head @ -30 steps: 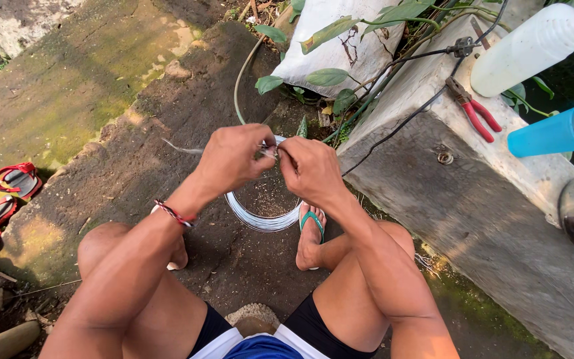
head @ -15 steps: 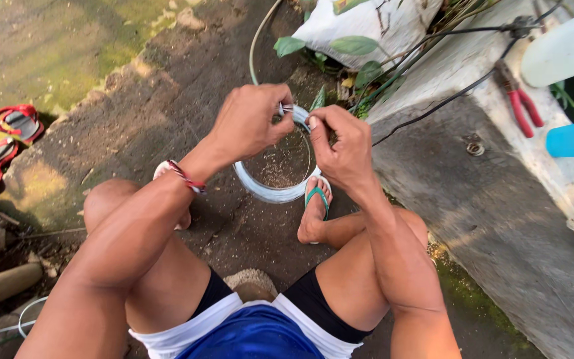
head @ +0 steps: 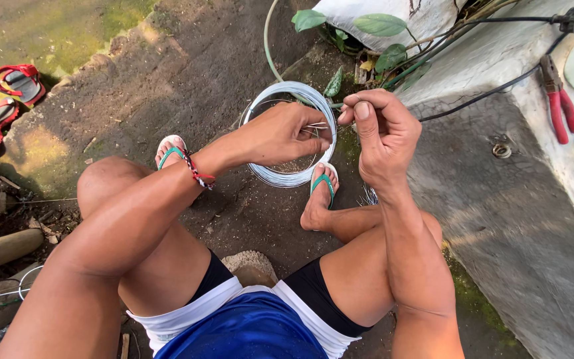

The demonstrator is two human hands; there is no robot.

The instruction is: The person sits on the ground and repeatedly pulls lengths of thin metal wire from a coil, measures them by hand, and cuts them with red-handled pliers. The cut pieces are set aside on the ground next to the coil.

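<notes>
pinching thin wire strands (head: 316,126) between both my hands, left hand (head: 280,133) and right hand (head: 380,129) clenched on them, strands running sideways above the wire coil (head: 287,178).

One head-worn camera looks steeply down, close over the lap and ground (head: 167,73).

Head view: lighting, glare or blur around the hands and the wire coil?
Head view: hard sun overexposes the pale concrete ledge at right and washes the mossy ground top left; the hands, left and right, and the silver wire coil are sharp, in softer shade; wide-angle bend at the edges.
</notes>
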